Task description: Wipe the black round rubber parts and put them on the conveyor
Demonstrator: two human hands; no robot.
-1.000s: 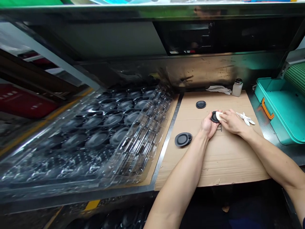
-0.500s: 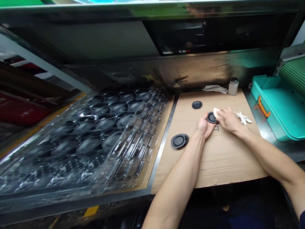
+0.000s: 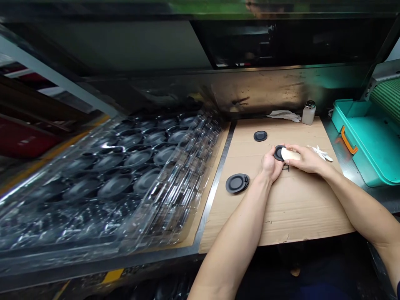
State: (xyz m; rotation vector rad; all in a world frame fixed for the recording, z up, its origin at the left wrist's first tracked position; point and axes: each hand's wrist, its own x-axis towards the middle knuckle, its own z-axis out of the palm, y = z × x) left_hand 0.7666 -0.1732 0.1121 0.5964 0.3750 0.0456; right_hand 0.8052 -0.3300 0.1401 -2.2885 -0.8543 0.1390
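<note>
A round black plastic cover (image 3: 278, 153) is held by its edge in my left hand (image 3: 270, 165), above the cardboard. My right hand (image 3: 305, 159) grips a cream-white pad (image 3: 290, 155), which lies against the cover's face and hides its right part. Whether the pad is sponge or folded cloth I cannot tell. Left of my forearm is a small stack of the same black covers (image 3: 236, 183). One more black cover (image 3: 260, 136) rests alone farther back on the cardboard. A white glove (image 3: 321, 153) lies just behind my right hand.
Clear plastic trays (image 3: 125, 166) with rows of black covers fill the left side. A cardboard sheet (image 3: 306, 208) covers the work surface. At the back are a white glove or cloth (image 3: 284, 115) and a pump bottle (image 3: 308, 113). A teal bin (image 3: 368, 158) with an orange handle stands right.
My right hand has turned and moved slightly right, so the pad now shows its broad side and covers more of the black cover. The left hand keeps its hold. The view has shifted slightly.
</note>
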